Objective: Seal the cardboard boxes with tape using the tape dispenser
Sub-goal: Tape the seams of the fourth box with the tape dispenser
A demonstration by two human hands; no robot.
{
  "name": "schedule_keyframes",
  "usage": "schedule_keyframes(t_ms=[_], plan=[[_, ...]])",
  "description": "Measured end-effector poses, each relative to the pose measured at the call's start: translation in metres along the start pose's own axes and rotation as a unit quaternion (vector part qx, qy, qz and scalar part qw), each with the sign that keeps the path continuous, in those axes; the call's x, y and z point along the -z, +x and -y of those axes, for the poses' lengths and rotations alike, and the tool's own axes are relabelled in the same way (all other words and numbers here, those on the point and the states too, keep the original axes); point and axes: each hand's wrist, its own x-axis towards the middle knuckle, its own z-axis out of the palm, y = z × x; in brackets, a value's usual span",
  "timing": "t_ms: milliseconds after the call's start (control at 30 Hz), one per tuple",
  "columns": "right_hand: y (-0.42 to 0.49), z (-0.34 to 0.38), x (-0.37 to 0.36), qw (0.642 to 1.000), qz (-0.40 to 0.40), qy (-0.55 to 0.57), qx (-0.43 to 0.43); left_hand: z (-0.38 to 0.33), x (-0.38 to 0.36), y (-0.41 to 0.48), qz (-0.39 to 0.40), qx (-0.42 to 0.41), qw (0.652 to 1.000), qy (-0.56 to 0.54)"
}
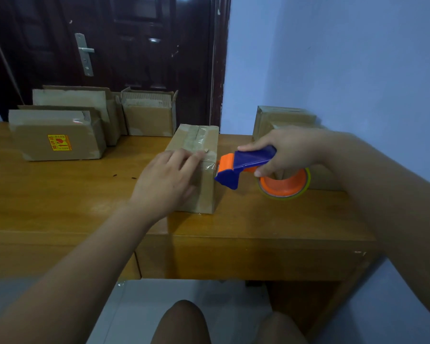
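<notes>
A closed cardboard box [199, 142] lies in the middle of the wooden table [258, 219], clear tape running along its top seam. My left hand [168, 177] rests flat on the near part of the box's top, fingers straight. My right hand [291, 150] grips the handle of the blue and orange tape dispenser [243, 167]. The dispenser's blue nose touches the box's right near edge, where clear tape sticks. Its orange tape roll [283, 183] hangs below my right hand.
Three cardboard boxes [60, 137] stand at the back left, two with raised flaps and one with a yellow sticker. Two more boxes [283, 117] sit at the back right behind my right hand. A dark door [134, 45] stands behind the table; my knees show below.
</notes>
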Motion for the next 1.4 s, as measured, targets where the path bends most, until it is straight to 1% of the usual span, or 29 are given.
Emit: schedule_keyframes(t_ms=[100, 133, 200, 267, 367, 467, 533, 633, 667, 733, 833, 900, 1000, 1067, 1167, 1200, 1267, 1333, 1367, 1400], plan=[[0.009, 0.000, 0.011, 1.000, 0.012, 0.007, 0.000, -0.013, 0.001, 0.007, 0.002, -0.005, 0.998, 0.057], [0.012, 0.001, 0.015, 1.000, 0.016, 0.006, 0.003, -0.018, -0.001, 0.010, -0.010, -0.020, 0.998, 0.055], [0.020, 0.003, 0.019, 1.000, 0.024, 0.008, 0.010, -0.029, -0.005, 0.015, -0.042, -0.037, 0.998, -0.007], [0.026, 0.003, 0.022, 0.999, 0.032, 0.020, 0.015, -0.037, -0.010, 0.018, -0.067, -0.018, 0.995, -0.070], [0.032, 0.003, 0.025, 0.998, 0.053, 0.035, 0.014, -0.039, -0.015, 0.020, -0.095, -0.008, 0.991, -0.095], [0.034, 0.000, 0.027, 0.996, 0.078, 0.049, 0.002, -0.036, -0.013, 0.022, -0.096, -0.005, 0.990, -0.099], [0.035, -0.004, 0.025, 0.991, 0.102, 0.086, -0.013, -0.032, -0.012, 0.022, -0.089, -0.015, 0.990, -0.109], [0.039, -0.010, 0.010, 0.980, 0.153, 0.129, -0.019, -0.026, -0.013, 0.021, -0.053, -0.075, 0.993, -0.070], [0.040, -0.014, 0.002, 0.972, 0.172, 0.160, -0.020, -0.024, -0.014, 0.020, -0.039, -0.090, 0.994, -0.050], [0.040, -0.024, -0.014, 0.942, 0.218, 0.254, -0.026, -0.022, -0.009, 0.021, -0.013, -0.090, 0.995, -0.036], [0.033, -0.041, -0.035, 0.890, 0.271, 0.363, -0.043, -0.023, 0.008, 0.025, 0.038, -0.063, 0.995, -0.072], [0.029, -0.049, -0.049, 0.849, 0.288, 0.438, -0.059, -0.020, 0.018, 0.029, 0.091, -0.045, 0.991, -0.091], [0.024, -0.053, -0.069, 0.782, 0.317, 0.536, -0.034, -0.015, 0.023, 0.039, 0.133, -0.062, 0.987, -0.061], [0.021, -0.054, -0.082, 0.765, 0.297, 0.571, -0.018, -0.010, 0.024, 0.045, 0.153, -0.067, 0.984, -0.057], [0.014, -0.056, -0.099, 0.745, 0.241, 0.622, -0.025, -0.006, 0.024, 0.049, 0.145, -0.058, 0.985, -0.076], [0.012, -0.055, -0.104, 0.730, 0.231, 0.643, -0.025, -0.007, 0.025, 0.050, 0.139, -0.053, 0.986, -0.081], [0.009, -0.053, -0.111, 0.688, 0.221, 0.691, -0.012, -0.012, 0.026, 0.053, 0.132, -0.045, 0.987, -0.082], [0.005, -0.050, -0.116, 0.648, 0.238, 0.723, 0.012, -0.016, 0.025, 0.054, 0.135, -0.037, 0.987, -0.079], [0.004, -0.049, -0.119, 0.642, 0.256, 0.722, 0.031, -0.016, 0.024, 0.054, 0.134, -0.035, 0.987, -0.079], [0.002, -0.049, -0.123, 0.643, 0.268, 0.716, 0.045, -0.016, 0.024, 0.054, 0.132, -0.034, 0.987, -0.080]])
